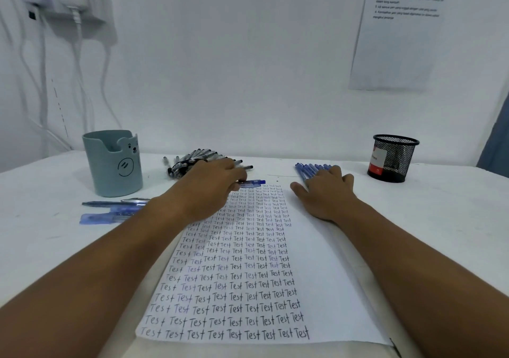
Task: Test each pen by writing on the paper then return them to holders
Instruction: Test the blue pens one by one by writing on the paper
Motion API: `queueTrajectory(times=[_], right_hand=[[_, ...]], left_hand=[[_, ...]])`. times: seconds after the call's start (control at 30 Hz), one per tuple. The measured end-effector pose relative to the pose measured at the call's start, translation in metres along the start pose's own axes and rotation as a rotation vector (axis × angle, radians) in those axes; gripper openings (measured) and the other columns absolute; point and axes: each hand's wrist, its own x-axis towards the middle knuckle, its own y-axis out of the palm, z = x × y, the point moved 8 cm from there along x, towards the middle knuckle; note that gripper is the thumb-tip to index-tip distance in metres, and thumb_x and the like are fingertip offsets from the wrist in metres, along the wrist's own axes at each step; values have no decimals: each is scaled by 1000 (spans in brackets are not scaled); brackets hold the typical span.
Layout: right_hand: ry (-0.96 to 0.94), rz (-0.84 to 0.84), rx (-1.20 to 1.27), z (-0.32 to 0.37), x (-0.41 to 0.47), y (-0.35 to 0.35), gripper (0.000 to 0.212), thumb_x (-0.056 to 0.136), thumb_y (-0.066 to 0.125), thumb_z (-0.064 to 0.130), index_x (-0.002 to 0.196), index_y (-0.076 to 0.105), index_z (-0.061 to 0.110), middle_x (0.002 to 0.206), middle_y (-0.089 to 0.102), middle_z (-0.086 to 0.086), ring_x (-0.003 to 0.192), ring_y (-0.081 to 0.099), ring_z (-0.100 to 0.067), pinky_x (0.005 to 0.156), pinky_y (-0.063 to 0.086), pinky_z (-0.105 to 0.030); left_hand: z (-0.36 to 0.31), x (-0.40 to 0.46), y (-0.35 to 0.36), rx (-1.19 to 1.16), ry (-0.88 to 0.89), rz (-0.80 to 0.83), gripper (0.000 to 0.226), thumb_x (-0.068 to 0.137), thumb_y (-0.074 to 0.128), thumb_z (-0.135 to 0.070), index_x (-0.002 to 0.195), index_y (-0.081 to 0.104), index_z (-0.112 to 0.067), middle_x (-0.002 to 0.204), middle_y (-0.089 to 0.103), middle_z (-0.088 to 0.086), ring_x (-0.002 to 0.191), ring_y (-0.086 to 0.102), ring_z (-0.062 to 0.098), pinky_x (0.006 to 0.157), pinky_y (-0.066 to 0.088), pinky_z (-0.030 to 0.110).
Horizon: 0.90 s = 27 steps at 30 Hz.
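A white paper (325, 275) filled with rows of the word "Test" lies in front of me. My left hand (209, 189) reaches over its top left corner, and its fingers grip a blue pen (254, 183) lying at the paper's top edge. Behind that hand sits a pile of black pens (192, 162). My right hand (327, 192) rests flat, fingers spread, on the paper's top right and touches a row of blue pens (308, 169). A light-blue bear holder (114, 165) stands at the left, a black mesh holder (392, 158) at the right.
Three blue pens (110, 210) lie loose on the table, left of my left forearm. A printed sheet (399, 32) is taped to the wall at the upper right. A white charger with cables (68, 2) hangs at the upper left.
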Motion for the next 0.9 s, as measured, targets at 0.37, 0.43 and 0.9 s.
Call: queueTrajectory(times=[0.37,0.43,0.9], right_hand=[[-315,-108,535,37,-18,-42,21,95,61,31,115,64,28,95,61,13,91,54,-6,82,39,-20],[-353,-106,609,44,-22,-45,17,93,63,26,110,66,26,88,64,17,84,56,-3,70,38,-11],[-136,-95,1388,21,-22,-45,9,98,54,10,99,61,5,84,71,-6,71,62,-14,63,48,-28]], left_hand=[[-7,0,-5,-2,72,-66,20,96,55,-15,111,68,-11,98,64,6,82,61,27,70,43,34],[-8,0,-7,1,94,-82,19,95,58,-14,109,69,-10,95,64,6,79,61,27,69,44,34],[-5,-1,-12,-116,-25,-87,28,100,49,-25,118,66,-11,91,66,5,85,55,22,72,31,30]])
